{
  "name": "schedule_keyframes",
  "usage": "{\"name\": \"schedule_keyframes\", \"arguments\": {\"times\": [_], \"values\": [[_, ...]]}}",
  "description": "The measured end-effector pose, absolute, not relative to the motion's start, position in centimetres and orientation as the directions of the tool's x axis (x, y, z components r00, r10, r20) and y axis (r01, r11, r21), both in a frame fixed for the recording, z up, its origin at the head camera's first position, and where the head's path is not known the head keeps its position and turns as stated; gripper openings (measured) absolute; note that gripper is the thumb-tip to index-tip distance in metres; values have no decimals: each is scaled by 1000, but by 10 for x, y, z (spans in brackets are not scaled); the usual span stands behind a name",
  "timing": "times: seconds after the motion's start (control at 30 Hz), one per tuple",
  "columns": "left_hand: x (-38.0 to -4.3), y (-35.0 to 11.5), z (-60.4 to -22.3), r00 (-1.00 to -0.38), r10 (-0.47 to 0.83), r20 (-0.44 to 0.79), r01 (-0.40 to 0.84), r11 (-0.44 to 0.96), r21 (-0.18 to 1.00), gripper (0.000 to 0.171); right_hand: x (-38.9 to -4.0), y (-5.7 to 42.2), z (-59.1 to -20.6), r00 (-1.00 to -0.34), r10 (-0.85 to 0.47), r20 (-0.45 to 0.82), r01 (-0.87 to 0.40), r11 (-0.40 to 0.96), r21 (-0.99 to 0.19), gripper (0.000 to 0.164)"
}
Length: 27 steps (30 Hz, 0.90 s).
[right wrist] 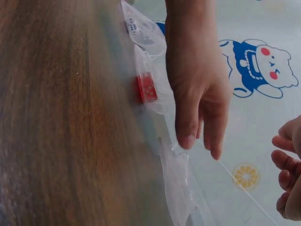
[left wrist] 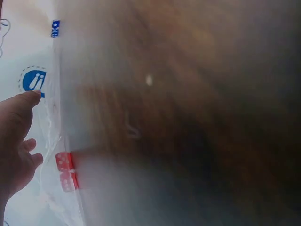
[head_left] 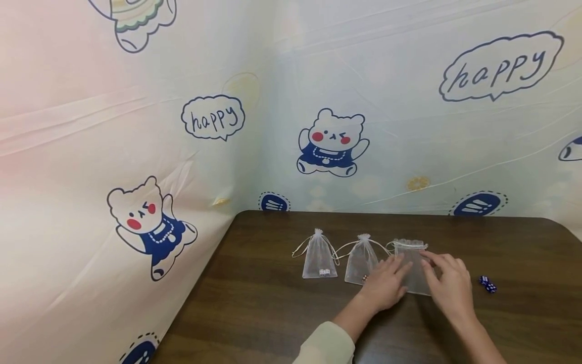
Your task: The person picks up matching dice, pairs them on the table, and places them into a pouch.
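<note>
A sheer white drawstring pouch (head_left: 416,277) lies flat, a hand on each side. My left hand (head_left: 384,284) reaches across the middle pouch (head_left: 355,264), its extended fingers over the third pouch's left side. In the right wrist view the left hand (right wrist: 201,101) points its fingers toward that pouch (right wrist: 175,181). My right hand (head_left: 452,289) is at the pouch's upper right edge, thumb and index finger apart; its fingers (right wrist: 288,169) look loosely bent. Red dice (right wrist: 146,87) show inside the middle pouch. White dice (head_left: 324,272) sit in the left pouch (head_left: 318,255).
Two loose blue dice (head_left: 487,284) lie on the dark wooden table (head_left: 536,323), right of my right hand. White cords spread between the pouches. A printed cloth (head_left: 400,136) hangs behind the table and along its left side.
</note>
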<state>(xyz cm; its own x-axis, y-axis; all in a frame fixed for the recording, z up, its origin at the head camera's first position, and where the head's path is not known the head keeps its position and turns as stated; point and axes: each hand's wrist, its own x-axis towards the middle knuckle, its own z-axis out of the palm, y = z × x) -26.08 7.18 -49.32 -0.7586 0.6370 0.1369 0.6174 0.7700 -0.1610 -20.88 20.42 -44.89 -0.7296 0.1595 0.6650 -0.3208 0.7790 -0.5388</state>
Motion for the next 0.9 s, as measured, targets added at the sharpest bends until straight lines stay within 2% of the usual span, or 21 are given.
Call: {"name": "schedule_keyframes", "arguments": {"times": [0.2, 0.4, 0.67, 0.8, 0.9], "values": [[-259, 86, -494, -772, 632, 67, 617, 771, -160, 65, -208, 206, -450, -726, 165, 668, -321, 777, -541, 16], [-256, 90, -496, -754, 657, -1, 646, 742, -179, 50, -207, 207, -450, -726, 176, 665, -313, 776, -548, 15], [-259, 91, -500, -707, 707, -8, 688, 685, -240, 36, -206, 211, -449, -704, 197, 683, -309, 780, -543, 14], [-258, 93, -498, -706, 709, -3, 688, 684, -242, 34, -207, 220, -448, -693, 216, 687, -301, 780, -549, 12], [-257, 94, -497, -717, 697, 3, 677, 698, -232, 33, -208, 231, -449, -710, 229, 666, -277, 779, -563, 13]]}}
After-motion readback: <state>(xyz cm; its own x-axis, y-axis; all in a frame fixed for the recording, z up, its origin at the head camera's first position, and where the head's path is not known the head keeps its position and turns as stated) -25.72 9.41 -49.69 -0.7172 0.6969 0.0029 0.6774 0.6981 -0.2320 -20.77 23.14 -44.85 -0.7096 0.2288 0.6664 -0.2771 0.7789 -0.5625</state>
